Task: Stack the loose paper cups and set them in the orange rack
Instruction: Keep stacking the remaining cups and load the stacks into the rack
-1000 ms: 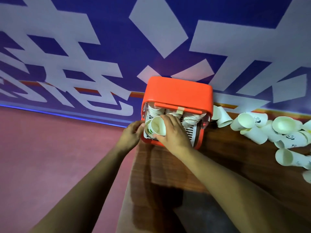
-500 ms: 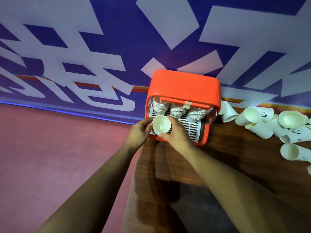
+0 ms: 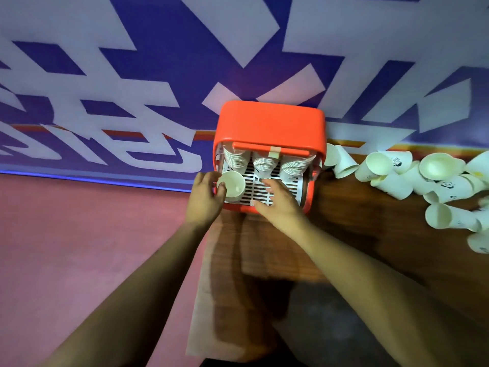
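From the head camera, my left hand (image 3: 205, 193) pinches a cup (image 3: 232, 185) by its rim. The cup sits on the white grille (image 3: 260, 190) at the left front of the orange rack (image 3: 270, 123). My right hand (image 3: 277, 200) rests spread and empty. I'd seat the cup squarely by the left stack (image 3: 235, 158) before fetching the loose cups (image 3: 397, 176).

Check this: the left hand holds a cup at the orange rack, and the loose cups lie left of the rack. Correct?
No: the head view shows the loose cups right of the orange rack. The left hand does hold a cup.
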